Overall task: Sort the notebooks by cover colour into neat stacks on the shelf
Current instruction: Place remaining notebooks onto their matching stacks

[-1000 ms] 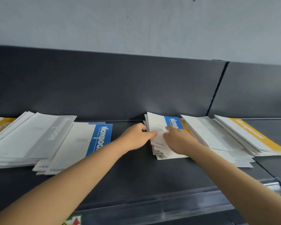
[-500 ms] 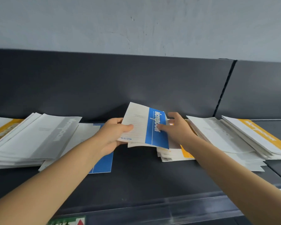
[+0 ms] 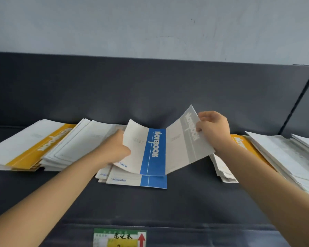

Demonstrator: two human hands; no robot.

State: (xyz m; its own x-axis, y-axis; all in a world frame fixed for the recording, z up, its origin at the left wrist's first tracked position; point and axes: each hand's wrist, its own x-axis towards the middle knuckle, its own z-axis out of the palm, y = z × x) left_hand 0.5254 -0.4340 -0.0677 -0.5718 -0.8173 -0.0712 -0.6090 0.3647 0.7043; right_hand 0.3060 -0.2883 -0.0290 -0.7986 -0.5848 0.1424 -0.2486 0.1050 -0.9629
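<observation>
My left hand grips the left edge of a blue-banded notebook, held just above a small stack of blue-banded notebooks on the dark shelf. My right hand pinches the top edge of a grey-banded notebook, lifted and tilted beside the blue one. A grey-banded stack and a yellow-banded stack lie to the left. To the right lies a mixed pile with a yellow-banded cover on top.
More grey and white notebooks are spread at the far right. The shelf's dark back panel rises behind the stacks. A green and yellow price label sits on the shelf's front edge.
My left hand has carried the blue-banded notebook left, over the blue stack. My right hand has picked a grey-banded notebook off the mixed pile. The view has shifted left.
</observation>
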